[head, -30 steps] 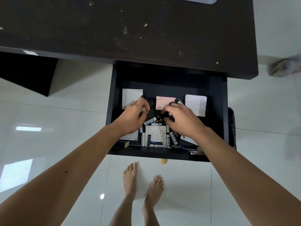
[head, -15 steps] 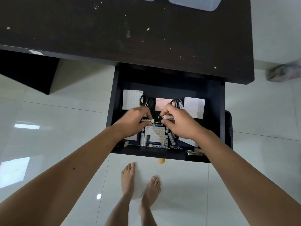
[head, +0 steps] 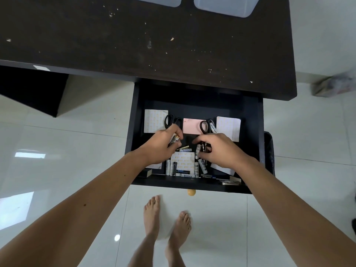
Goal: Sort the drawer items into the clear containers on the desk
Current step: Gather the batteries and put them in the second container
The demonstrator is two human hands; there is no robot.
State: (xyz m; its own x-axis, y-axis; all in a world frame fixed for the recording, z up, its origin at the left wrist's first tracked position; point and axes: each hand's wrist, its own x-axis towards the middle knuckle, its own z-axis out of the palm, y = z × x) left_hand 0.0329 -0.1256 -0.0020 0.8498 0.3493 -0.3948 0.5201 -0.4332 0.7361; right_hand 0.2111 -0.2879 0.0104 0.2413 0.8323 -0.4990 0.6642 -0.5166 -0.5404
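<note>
Both hands work low in the open drawer [head: 260, 132] at frame centre; the left hand [head: 160, 146] is curled round a few batteries [head: 174, 140], the right hand [head: 217, 149] clutches more against its palm; loose batteries [head: 203, 165] lie just below the right hand, long axes mostly pointing up-frame; the clear containers [head: 223, 6] sit on the tabletop [head: 134, 45], cut off by the top edge; how many each hand holds is hidden.

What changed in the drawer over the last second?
The hands drew apart: the left hand now grips batteries, and the right hand holds others, baring a loose battery between them. The view tilted up, showing two containers on the desk. Notepads, scissors and drawer stayed put.
</note>
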